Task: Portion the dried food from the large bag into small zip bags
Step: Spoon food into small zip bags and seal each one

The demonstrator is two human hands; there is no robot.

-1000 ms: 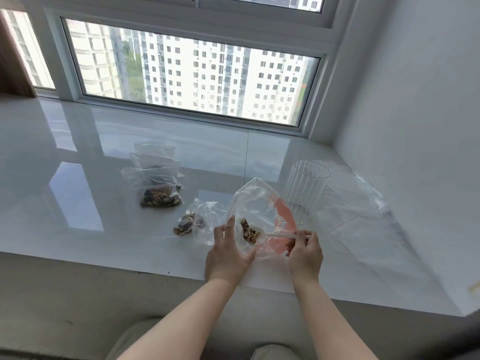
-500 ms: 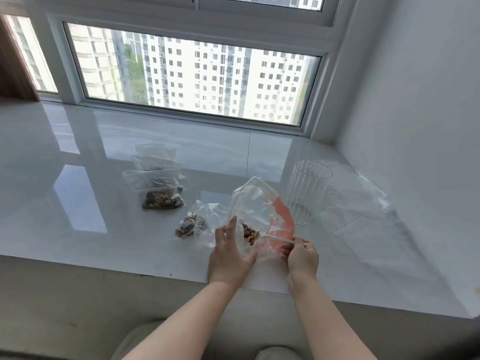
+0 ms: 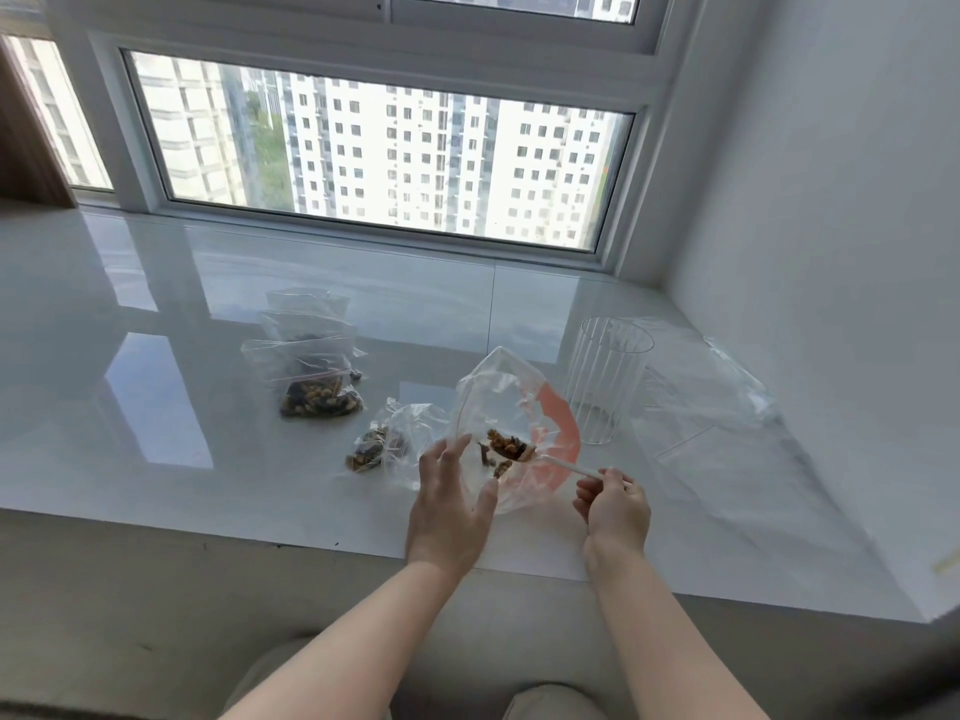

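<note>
White windowsill (image 3: 156, 459); left hand (image 3: 449, 504) gripping unlabelled bag (image 3: 498, 397), right hand (image 3: 615, 504) pinching spoon (image 3: 561, 464).

Bright daylight comes in through the window (image 3: 379, 158) at the far edge of the glossy white sill (image 3: 156, 407). The polished surface mirrors the panes as pale glare patches towards its left edge. Shadows are soft and faint. Wide-angle distortion bends the window frame and the wall (image 3: 831, 252) on the right. Focus is fair; clear plastic looks slightly smeared.
</note>
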